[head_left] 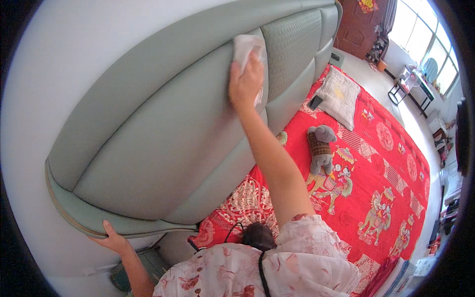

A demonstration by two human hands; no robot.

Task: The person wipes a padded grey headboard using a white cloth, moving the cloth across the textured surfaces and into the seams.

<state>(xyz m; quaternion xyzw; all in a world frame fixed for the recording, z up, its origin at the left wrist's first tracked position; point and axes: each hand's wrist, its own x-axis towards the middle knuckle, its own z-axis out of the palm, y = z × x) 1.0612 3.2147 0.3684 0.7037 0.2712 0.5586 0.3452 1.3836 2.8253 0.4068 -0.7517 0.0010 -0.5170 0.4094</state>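
A pale green padded headboard fills the left and middle of the head view, with a smooth panel and a textured one further along. High up, near the seam between these panels, my right hand presses a white cloth against the padding. Its fingers lie over the cloth, which sticks out above and beside them. Down at the headboard's near lower edge, my left hand takes hold of the rim. The thumb rests on the front side, while the other fingers are partly hidden at the edge.
Right of the headboard stretches a bed with a red patterned cover. On it lie a grey stuffed toy, a dark phone and a light pillow. A table stands by the far window. White wall borders the headboard.
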